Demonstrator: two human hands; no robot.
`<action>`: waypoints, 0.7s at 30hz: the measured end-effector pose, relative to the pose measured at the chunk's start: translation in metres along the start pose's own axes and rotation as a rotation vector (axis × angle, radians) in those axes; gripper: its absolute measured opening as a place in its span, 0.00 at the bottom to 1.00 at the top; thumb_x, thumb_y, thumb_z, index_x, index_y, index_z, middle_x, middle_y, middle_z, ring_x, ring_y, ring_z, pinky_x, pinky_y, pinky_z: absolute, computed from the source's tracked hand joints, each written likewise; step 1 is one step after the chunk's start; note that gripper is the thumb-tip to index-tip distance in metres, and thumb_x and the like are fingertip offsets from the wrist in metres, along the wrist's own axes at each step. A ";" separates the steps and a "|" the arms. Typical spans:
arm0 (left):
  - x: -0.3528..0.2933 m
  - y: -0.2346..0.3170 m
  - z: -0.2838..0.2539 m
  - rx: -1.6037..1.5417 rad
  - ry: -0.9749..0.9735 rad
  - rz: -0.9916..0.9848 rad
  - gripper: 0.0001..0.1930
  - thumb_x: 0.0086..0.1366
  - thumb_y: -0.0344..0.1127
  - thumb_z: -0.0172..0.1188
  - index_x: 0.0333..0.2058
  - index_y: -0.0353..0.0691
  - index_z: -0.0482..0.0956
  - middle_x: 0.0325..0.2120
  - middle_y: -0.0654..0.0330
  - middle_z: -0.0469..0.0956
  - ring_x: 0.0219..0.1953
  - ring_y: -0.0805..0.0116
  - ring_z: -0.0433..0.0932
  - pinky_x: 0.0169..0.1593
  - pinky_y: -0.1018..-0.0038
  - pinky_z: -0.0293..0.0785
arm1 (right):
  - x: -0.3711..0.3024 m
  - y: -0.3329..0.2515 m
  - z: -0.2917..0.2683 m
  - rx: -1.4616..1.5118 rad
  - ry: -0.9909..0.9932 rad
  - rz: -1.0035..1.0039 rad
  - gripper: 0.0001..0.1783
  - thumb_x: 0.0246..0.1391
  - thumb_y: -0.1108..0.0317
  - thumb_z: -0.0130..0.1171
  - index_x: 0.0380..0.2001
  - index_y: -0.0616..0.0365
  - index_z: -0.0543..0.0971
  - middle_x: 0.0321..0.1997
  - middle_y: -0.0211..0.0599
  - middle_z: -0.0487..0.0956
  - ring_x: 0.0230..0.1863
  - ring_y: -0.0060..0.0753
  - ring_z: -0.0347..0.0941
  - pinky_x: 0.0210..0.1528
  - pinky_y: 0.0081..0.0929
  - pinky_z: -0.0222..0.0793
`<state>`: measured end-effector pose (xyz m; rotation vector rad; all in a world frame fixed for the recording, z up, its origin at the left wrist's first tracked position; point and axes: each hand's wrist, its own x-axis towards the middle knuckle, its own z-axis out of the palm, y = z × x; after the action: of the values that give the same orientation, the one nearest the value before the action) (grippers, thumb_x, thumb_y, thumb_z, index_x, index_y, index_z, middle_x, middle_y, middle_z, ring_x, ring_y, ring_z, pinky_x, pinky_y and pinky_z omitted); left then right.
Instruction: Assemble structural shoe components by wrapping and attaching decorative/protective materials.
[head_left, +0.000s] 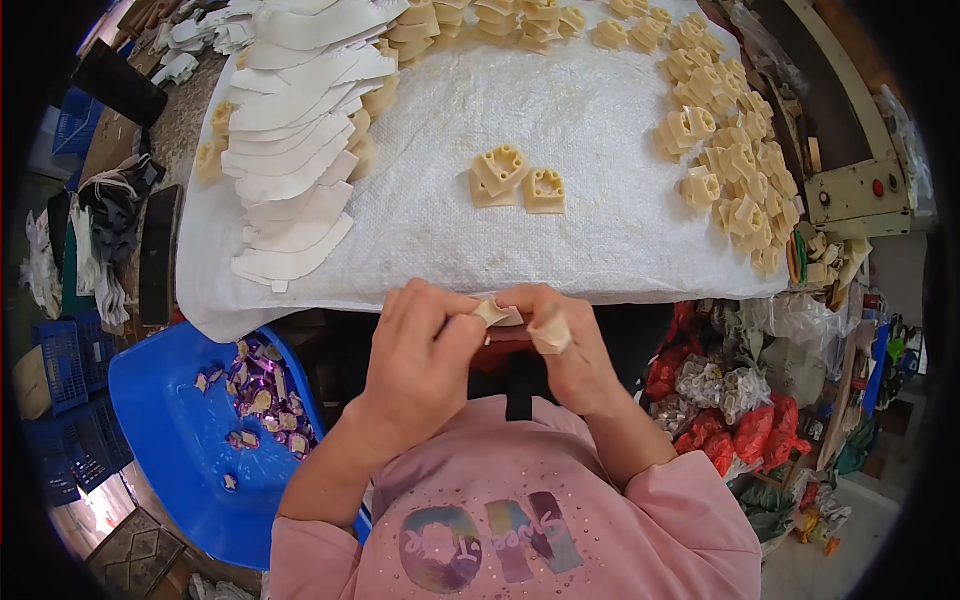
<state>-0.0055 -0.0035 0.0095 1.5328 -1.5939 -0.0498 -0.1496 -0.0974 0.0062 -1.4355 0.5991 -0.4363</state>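
Just off the near edge of the white-covered table, my left hand (425,345) is closed on a small cream moulded plastic piece (490,311). My right hand (580,365) meets it from the other side, fingers bent in and pressed at a whitish strip beside the piece. A cream-coloured wrap (550,332) sits around a finger of that hand. Fingers hide much of what is held. Ahead on the sheet lie two cream block-shaped pieces with holes, one a stacked-looking pair (499,171), the other a single block (545,190).
White curved sheets (290,190) overlap in a long row at left. Many cream pieces (735,150) are heaped along the right side. A blue basin (170,430) with purple-and-cream pieces (265,400) stands at lower left. Red and clear plastic bags (740,430) crowd the lower right.
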 end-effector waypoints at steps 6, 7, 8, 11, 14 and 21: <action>-0.009 -0.005 0.010 -0.548 0.132 -0.150 0.10 0.51 0.16 0.60 0.26 0.36 0.69 0.33 0.53 0.75 0.37 0.60 0.77 0.39 0.70 0.75 | 0.021 -0.002 -0.027 0.281 -0.202 0.086 0.16 0.53 0.67 0.59 0.42 0.65 0.72 0.39 0.39 0.76 0.42 0.27 0.74 0.46 0.26 0.72; -0.010 -0.005 0.011 -0.617 0.100 -0.145 0.11 0.51 0.15 0.60 0.25 0.36 0.68 0.33 0.53 0.75 0.39 0.59 0.78 0.41 0.70 0.75 | 0.022 -0.002 -0.029 0.263 -0.288 0.117 0.17 0.50 0.71 0.62 0.42 0.65 0.72 0.39 0.38 0.76 0.41 0.26 0.74 0.45 0.25 0.72; -0.011 -0.005 0.011 -0.616 0.101 -0.147 0.11 0.51 0.15 0.60 0.25 0.36 0.68 0.33 0.53 0.75 0.39 0.59 0.78 0.41 0.70 0.75 | 0.024 -0.004 -0.030 0.264 -0.290 0.118 0.17 0.50 0.71 0.62 0.42 0.65 0.72 0.39 0.38 0.76 0.41 0.26 0.74 0.45 0.25 0.72; -0.010 -0.005 0.012 -0.587 0.059 -0.078 0.12 0.44 0.11 0.58 0.25 0.33 0.69 0.33 0.52 0.75 0.35 0.61 0.78 0.36 0.73 0.75 | 0.028 -0.010 -0.032 0.257 -0.338 0.126 0.19 0.48 0.72 0.64 0.44 0.64 0.72 0.38 0.37 0.76 0.38 0.24 0.74 0.43 0.24 0.73; -0.007 -0.006 0.011 -0.401 0.020 -0.003 0.12 0.44 0.12 0.58 0.25 0.33 0.69 0.33 0.51 0.75 0.32 0.62 0.76 0.33 0.75 0.74 | 0.033 -0.011 -0.029 0.168 -0.339 0.156 0.25 0.43 0.75 0.66 0.46 0.64 0.71 0.38 0.37 0.77 0.39 0.24 0.75 0.42 0.22 0.73; -0.008 0.001 0.014 -0.607 0.187 -0.375 0.08 0.53 0.19 0.59 0.33 0.32 0.73 0.33 0.54 0.76 0.32 0.69 0.75 0.36 0.77 0.71 | 0.032 0.005 -0.012 -0.001 -0.097 0.040 0.20 0.58 0.68 0.53 0.53 0.61 0.69 0.33 0.33 0.77 0.35 0.21 0.73 0.39 0.20 0.70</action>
<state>-0.0160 -0.0039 -0.0031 1.2793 -0.9979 -0.5329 -0.1326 -0.1262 -0.0035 -1.4343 0.5487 -0.3328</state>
